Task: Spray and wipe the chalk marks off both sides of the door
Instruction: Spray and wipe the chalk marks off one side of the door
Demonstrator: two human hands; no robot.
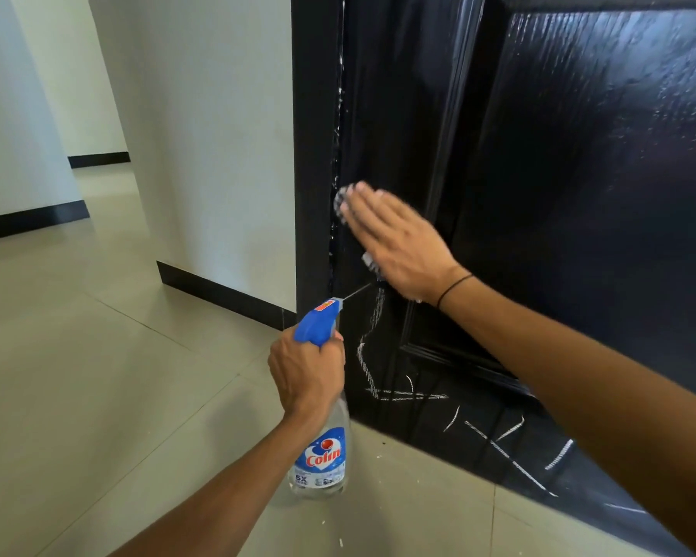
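Tiled hallway, black door (559, 162) filling the right of the frame: wiping under way.

Item: my right hand (394, 239), centre frame, fingers flat, pressing a checked cloth (341, 201) against the wet door beside its left edge. Item: my left hand (308, 375), lower centre, curled round the neck of the spray bottle (320, 456), nozzle aimed up-right at the door. Item: chalk marks (372, 375), directly below the right hand, running down and rightward along the door's bottom rail; I judge the wiping hand nearer them.
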